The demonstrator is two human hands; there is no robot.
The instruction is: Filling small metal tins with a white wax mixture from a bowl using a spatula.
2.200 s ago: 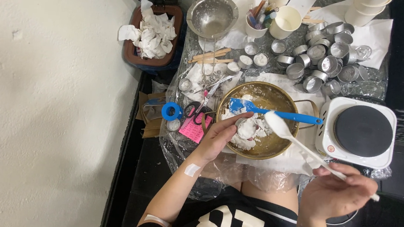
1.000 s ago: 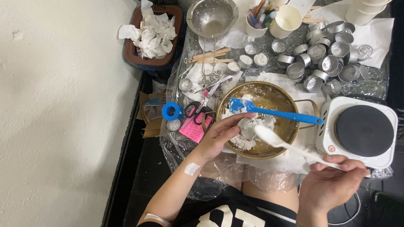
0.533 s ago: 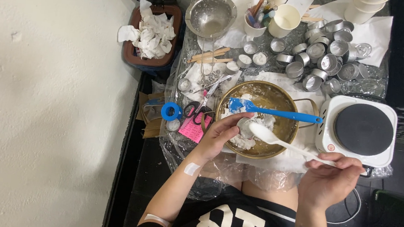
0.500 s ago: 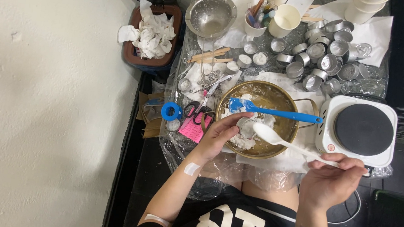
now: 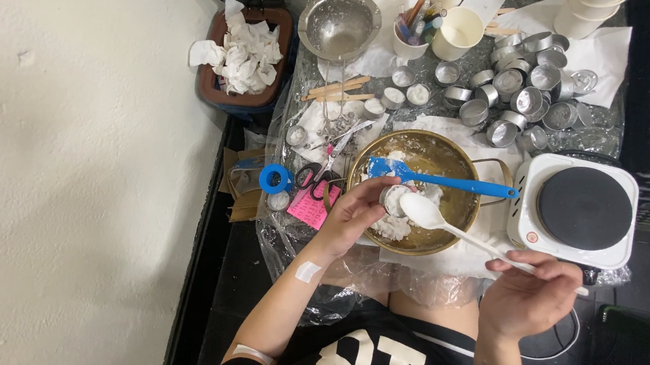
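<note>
Left hand [image 5: 350, 213] fingers curl around a small round metal cup [image 5: 394, 199] over the brass bowl [image 5: 456, 160]. Right hand [image 5: 526, 296] fingers pinch a white plastic spoon [image 5: 422, 211], heaped with white wax.

A spatula [image 5: 442, 179] lies across the bowl [image 5: 456, 160] — hotplate [image 5: 577, 211] to its right, scissors [image 5: 314, 175] left.

The left hand [image 5: 354, 214] hides most of the small metal cup [image 5: 394, 199]; paper cups [image 5: 588, 13] at upper right are cut off.
</note>
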